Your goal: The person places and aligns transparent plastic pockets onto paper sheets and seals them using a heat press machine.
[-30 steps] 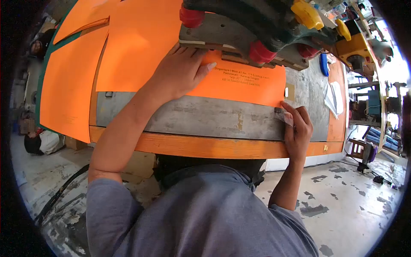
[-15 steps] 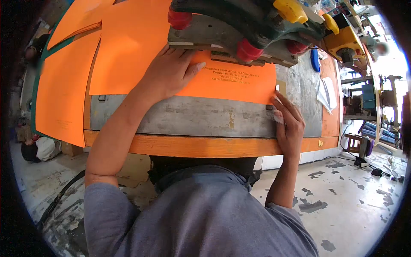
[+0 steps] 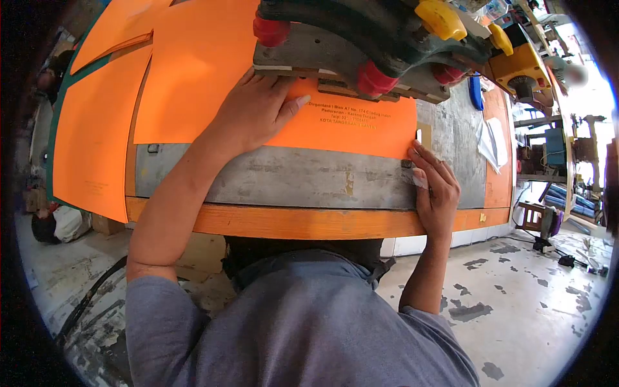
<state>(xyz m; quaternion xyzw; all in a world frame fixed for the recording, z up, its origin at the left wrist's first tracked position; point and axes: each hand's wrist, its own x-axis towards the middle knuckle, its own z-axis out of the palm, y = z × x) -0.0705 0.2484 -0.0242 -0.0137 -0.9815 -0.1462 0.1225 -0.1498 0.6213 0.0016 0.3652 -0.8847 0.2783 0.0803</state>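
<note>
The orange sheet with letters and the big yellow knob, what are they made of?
The orange sheet looks like smooth, matte paper or card, with thin, crisp edges. The yellow knob seems to be glossy plastic, since light shines off it, but painted metal is possible.

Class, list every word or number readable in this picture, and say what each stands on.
On the sheet under the left hand, the middle sheet:
"Dirgantara I Blok A7 No. 174", line end blurred
"Pedurenan - Karang Tengah", slightly blurred
"Telp", digits blurred
"KOTA TANGERANG BANTEN", partly blurred
On the left sheet: faint print, too small to read.
</note>
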